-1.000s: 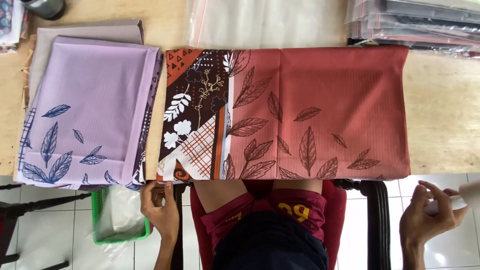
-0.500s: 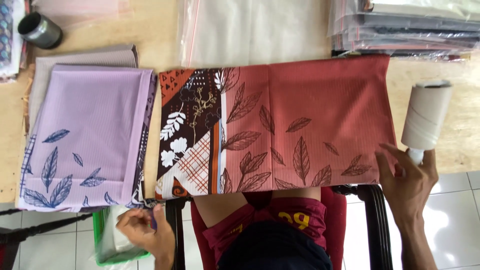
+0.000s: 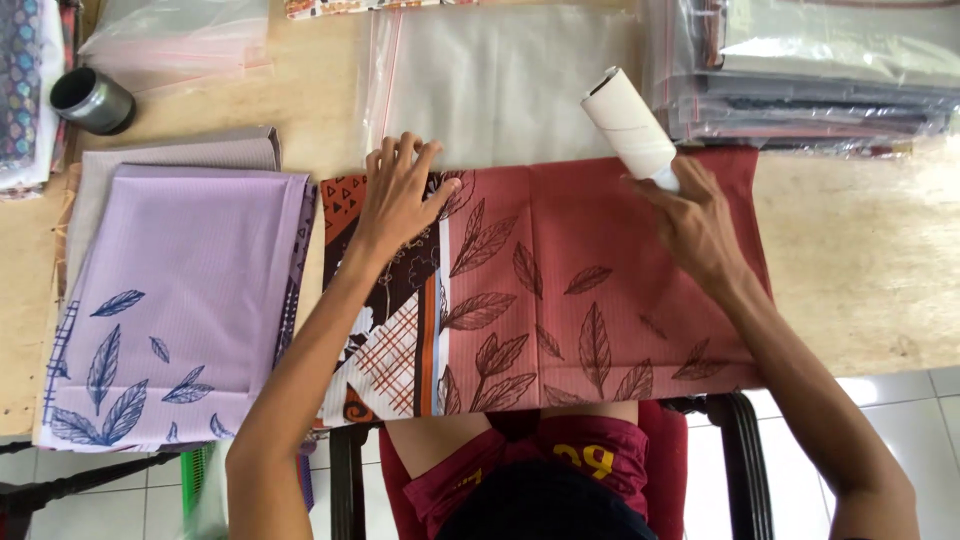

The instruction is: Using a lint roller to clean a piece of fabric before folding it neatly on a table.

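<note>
Head view: left hand (image 3: 400, 200) presses flat, fingers spread, on the red folded cloth (image 3: 600, 290); right hand (image 3: 695, 225) grips a lint roller (image 3: 630, 125), seemingly poised to roll across it.

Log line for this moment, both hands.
left hand: flat on red cloth | right hand: holds lint roller at cloth's top edge | lilac cloth: beside, untouched

A pale wooden tabletop (image 3: 860, 270) carries the red leaf-print cloth (image 3: 600, 300); left of it lilac folded cloth (image 3: 180, 290), behind it a clear bag (image 3: 500, 85), beyond-right stacked packets (image 3: 810, 70).
</note>
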